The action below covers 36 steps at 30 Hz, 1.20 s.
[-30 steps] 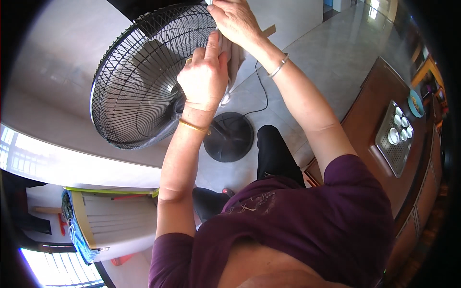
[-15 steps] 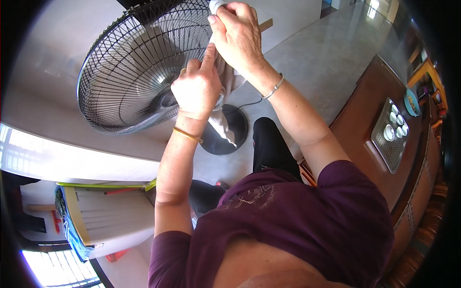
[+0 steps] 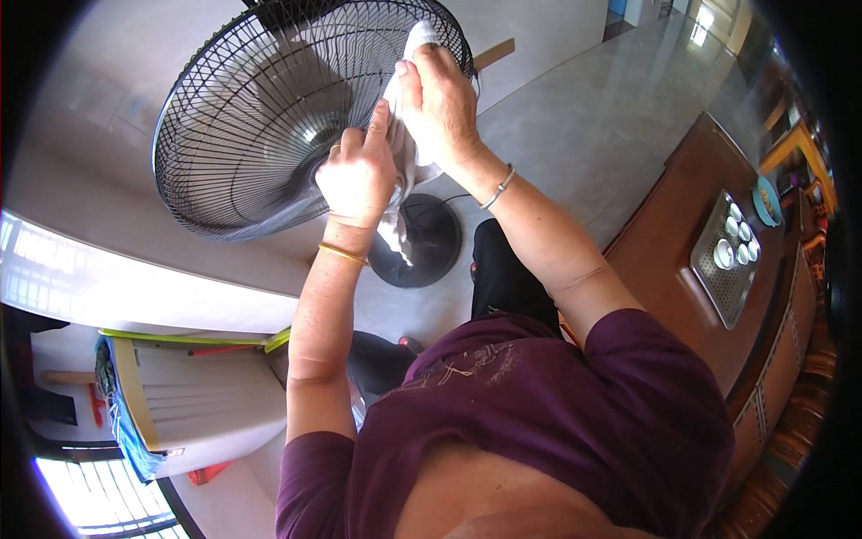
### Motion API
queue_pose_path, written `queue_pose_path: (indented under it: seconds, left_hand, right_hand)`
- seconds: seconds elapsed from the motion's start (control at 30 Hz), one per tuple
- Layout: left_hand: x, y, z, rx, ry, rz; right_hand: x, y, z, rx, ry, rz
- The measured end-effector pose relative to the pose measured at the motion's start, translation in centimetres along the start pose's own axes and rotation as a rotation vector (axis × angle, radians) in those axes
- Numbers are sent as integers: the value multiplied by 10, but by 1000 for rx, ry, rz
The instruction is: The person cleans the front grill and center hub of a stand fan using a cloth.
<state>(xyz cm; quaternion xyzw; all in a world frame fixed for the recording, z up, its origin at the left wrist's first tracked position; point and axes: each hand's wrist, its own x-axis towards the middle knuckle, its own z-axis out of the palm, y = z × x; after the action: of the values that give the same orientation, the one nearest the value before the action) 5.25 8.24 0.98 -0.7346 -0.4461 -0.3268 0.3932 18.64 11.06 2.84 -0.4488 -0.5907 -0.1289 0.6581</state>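
Observation:
A floor fan stands in front of me, its round black wire guard tilted upward and its dark round base on the floor. My right hand presses a whitish cloth against the right part of the guard, fingers closed round it. Just left and below, my left hand is also closed on the cloth, its index finger stretched along it and the other fingers curled. Loose cloth hangs below my left hand toward the base. The guard's rim beneath both hands is hidden.
To the right, a brown wooden table bears a metal tray with several small white cups and a light-blue bowl. A pale cabinet-like piece with a yellow-green edge is at lower left. A white wall rises behind the fan.
My right hand has come down the guard with the cloth, baring the upper right rim. My left hand has shifted slightly left and stays on the cloth.

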Motion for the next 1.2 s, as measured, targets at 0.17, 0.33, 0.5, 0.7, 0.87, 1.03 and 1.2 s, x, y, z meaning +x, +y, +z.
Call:
queue_pose_path:
  seconds: [0.17,0.33,0.5,0.7,0.87,1.03,1.2]
  left_hand:
    - [-31,-19,16,60,-56,8]
    - [-51,-27,22,117,-83,8]
    - [-76,-35,29,88,-104,16]
    - [-101,-22,22,-58,-327,-183]
    - [-70,12,2,-225,-218,-102]
    - [-8,44,-3,-366,-24,48]
    - [43,58,6,-326,54,93]
  right_hand:
    - [-35,4,28,204,-9,43]
    - [-71,2,43,266,-132,91]
    - [-99,-6,50,253,-234,102]
    - [-107,0,48,431,-148,25]
    - [-79,39,11,617,-86,330]
    - [-7,67,-9,391,201,109]
    - [64,82,-2,283,247,16]
